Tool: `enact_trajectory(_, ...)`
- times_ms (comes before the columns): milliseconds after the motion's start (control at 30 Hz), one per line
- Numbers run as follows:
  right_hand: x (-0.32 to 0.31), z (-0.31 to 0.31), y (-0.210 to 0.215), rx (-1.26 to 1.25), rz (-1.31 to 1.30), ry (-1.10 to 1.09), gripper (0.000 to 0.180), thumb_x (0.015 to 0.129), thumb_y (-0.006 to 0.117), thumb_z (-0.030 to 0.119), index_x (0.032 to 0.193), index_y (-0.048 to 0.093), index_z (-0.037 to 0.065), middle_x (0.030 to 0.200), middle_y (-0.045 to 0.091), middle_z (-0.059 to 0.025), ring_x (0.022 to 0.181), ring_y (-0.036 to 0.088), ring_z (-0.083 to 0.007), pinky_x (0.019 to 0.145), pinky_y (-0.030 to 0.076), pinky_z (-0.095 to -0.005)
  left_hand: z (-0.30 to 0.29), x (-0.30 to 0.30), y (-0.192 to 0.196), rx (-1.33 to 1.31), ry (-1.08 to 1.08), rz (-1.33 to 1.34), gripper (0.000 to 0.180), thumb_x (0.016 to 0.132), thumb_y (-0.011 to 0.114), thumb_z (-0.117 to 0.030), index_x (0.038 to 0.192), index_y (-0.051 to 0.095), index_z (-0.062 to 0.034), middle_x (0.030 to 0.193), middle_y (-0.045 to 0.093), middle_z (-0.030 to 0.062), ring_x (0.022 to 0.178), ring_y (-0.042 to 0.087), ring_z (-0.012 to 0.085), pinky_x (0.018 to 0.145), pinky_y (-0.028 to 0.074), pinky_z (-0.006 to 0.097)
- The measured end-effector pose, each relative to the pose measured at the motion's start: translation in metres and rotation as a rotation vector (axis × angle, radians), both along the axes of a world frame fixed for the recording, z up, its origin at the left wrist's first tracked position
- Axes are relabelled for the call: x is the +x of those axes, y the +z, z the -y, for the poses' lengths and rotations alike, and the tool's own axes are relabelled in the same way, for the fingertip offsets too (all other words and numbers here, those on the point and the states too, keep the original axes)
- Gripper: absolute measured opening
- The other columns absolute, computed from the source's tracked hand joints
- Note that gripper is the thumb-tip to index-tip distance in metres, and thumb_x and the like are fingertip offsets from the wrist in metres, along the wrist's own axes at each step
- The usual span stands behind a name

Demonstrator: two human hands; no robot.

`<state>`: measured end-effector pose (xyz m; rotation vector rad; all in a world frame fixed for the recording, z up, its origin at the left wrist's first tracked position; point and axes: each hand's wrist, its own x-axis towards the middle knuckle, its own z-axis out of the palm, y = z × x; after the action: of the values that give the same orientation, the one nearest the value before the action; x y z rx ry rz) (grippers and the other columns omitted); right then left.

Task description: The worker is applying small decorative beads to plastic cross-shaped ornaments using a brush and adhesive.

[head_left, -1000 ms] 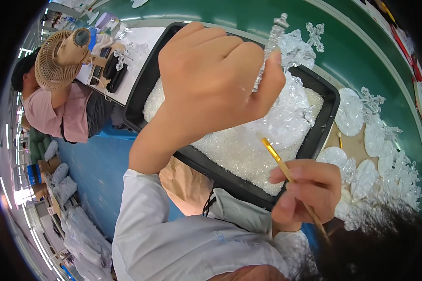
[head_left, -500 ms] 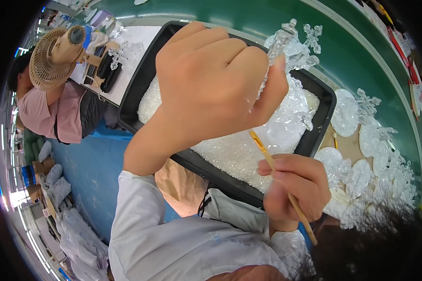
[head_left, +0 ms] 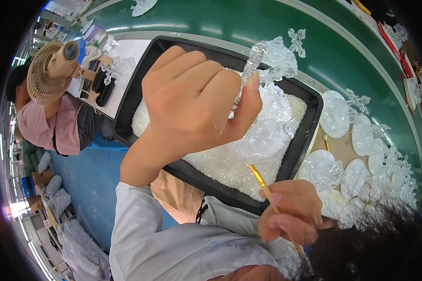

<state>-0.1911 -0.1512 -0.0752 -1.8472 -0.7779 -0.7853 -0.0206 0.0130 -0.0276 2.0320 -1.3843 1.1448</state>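
My left hand [head_left: 192, 98], fingers curled into a fist, grips a clear ornament [head_left: 255, 58] over the black tray [head_left: 122, 119]. A ridged clear stem rises past the thumb, and a small clear cross [head_left: 297, 43] stands beyond it. Below the fingers shows a round clear part [head_left: 267, 136] that looks like the ornament's base; its join is hidden by the hand. White glittering granules [head_left: 229, 171] fill the tray. In my right hand [head_left: 293, 210] is a thin wooden paintbrush [head_left: 260, 180], pinched between the fingers, its tip pointing toward the granules without touching the ornament.
Several clear ornaments with round bases [head_left: 335, 114] crowd the brown board at right, where another small brush [head_left: 326, 143] lies. Behind the tray runs a green conveyor belt [head_left: 211, 23]. At left are a beige fan [head_left: 49, 75], a lidded jar [head_left: 103, 40] and a seated person [head_left: 56, 122].
My left hand and the ornament appear lower and further left, though the whole view has shifted too. The brush in my right hand has moved down, away from the ornament.
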Motion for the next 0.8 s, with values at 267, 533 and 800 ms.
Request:
enact_trajectory(267, 0.01, -0.013, -0.01, -0.016, 0.133, -0.282, 0.03, 0.091, 0.067, 0.023, 0.097, 0.052, -0.002, 0.085, 0.063, -0.0205, 0.054, 0.064, -0.0274, 0.048, 0.051, -0.0319, 0.002, 0.001, 0.005, 0.019, -0.015, -0.01, 0.028, 0.073, 0.07, -0.001, 0.056, 0.047, -0.004, 0.051, 0.036, 0.004, 0.043, 0.031, 0.0212, 0.044, 0.021, 0.032)
enact_trajectory(533, 0.01, 0.003, -0.015, 0.026, 0.226, -0.168, 0.025, 0.089, 0.065, 0.017, 0.092, 0.052, -0.003, 0.085, 0.062, -0.0201, 0.054, 0.063, -0.026, 0.043, 0.052, -0.0324, 0.007, -0.002, 0.008, -0.019, -0.067, -0.022, 0.033, 0.077, 0.069, -0.002, 0.056, 0.044, -0.0024, 0.051, 0.034, 0.005, 0.044, 0.029, 0.0216, 0.044, 0.019, 0.032)
enact_trajectory(800, 0.006, -0.003, -0.02, 0.246, 0.315, -0.248, 0.02, 0.086, 0.062, 0.013, 0.091, 0.051, -0.004, 0.086, 0.051, -0.0188, 0.054, 0.057, -0.0267, 0.039, 0.051, -0.0326, 0.005, 0.004, 0.003, -0.052, -0.156, -0.015, 0.02, 0.072, 0.074, -0.004, 0.064, 0.056, 0.0003, 0.053, 0.042, 0.0054, 0.045, 0.038, 0.0221, 0.044, 0.027, 0.031)
